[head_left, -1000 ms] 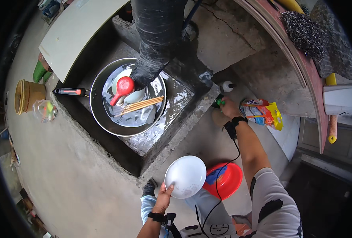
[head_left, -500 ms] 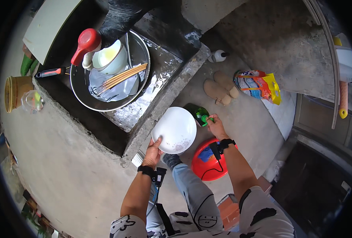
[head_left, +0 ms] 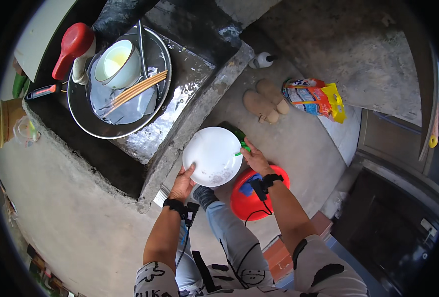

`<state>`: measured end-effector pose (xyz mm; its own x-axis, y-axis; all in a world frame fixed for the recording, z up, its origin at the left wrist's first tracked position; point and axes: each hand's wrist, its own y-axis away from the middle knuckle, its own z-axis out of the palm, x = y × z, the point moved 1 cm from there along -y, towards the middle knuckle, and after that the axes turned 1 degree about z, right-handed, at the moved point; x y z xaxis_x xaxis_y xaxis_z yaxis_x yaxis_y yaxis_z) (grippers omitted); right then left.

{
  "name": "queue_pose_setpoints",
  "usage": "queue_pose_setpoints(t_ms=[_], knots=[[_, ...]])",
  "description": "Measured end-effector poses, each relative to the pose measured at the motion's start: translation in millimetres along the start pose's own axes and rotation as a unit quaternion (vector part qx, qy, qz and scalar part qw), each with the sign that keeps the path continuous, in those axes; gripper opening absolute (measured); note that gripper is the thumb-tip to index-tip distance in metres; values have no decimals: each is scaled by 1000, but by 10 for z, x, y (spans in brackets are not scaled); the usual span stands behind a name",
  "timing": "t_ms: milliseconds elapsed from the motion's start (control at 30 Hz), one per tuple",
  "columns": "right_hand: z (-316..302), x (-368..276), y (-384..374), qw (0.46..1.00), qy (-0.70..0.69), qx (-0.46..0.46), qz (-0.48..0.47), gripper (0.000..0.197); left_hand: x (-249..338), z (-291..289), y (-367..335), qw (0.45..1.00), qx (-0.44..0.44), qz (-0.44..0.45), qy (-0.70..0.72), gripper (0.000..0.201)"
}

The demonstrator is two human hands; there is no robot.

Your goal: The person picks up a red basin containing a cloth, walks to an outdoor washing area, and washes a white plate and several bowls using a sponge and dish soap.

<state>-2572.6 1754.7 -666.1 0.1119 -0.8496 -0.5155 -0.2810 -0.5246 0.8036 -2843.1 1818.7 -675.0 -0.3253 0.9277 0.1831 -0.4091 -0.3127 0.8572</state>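
My left hand (head_left: 183,182) grips a round white plate (head_left: 210,153) by its near left rim, the thumb lying on the upper face. Greyish marks show on the plate's near part. At the plate's right edge, my right hand (head_left: 257,159) is closed on the green pump head of a pump bottle (head_left: 238,133). The pump's spout points left over the plate's rim. Most of the bottle's dark green body is hidden behind the plate and my fingers.
In the concrete sink (head_left: 184,110), a metal basin (head_left: 76,120) holds a bowl (head_left: 119,63), chopsticks (head_left: 139,90) and a grey sheet-like thing. A red ladle (head_left: 74,44) hangs over its rim. A red tub (head_left: 278,175), slippers (head_left: 260,105) and a colourful bag (head_left: 314,98) are on the right.
My right hand and the pump have come closer to the plate, and the spout now reaches over its rim. The whole view has shifted slightly. My left hand keeps its hold.
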Motion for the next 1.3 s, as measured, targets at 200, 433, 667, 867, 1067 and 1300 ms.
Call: queue_pose_setpoints(t_ms=[200, 433, 667, 867, 1067, 1300], knots=[[45, 85, -98, 999, 31, 18, 3, 61, 40, -51, -1, 1000, -6, -8, 7, 35], [21, -187, -147, 982, -163, 94, 4, 29, 74, -180, 179, 1000, 13, 7, 16, 34], [-304, -815, -530, 978, -55, 171, -107, 9, 109, -540, 476, 1000, 19, -10, -4, 29], [-380, -1218, -819, 967, 128, 200, -97, 20, -20, -620, 834, 999, 6, -48, -1, 31], [-499, -1237, -710, 921, 283, 233, -133, 60, 50, -322, 1391, 996, -45, -61, -42, 30], [-511, -3019, 1426, 807, 142, 299, -490, 31, 410, 38, 2321, 999, -40, -17, -26, 42]])
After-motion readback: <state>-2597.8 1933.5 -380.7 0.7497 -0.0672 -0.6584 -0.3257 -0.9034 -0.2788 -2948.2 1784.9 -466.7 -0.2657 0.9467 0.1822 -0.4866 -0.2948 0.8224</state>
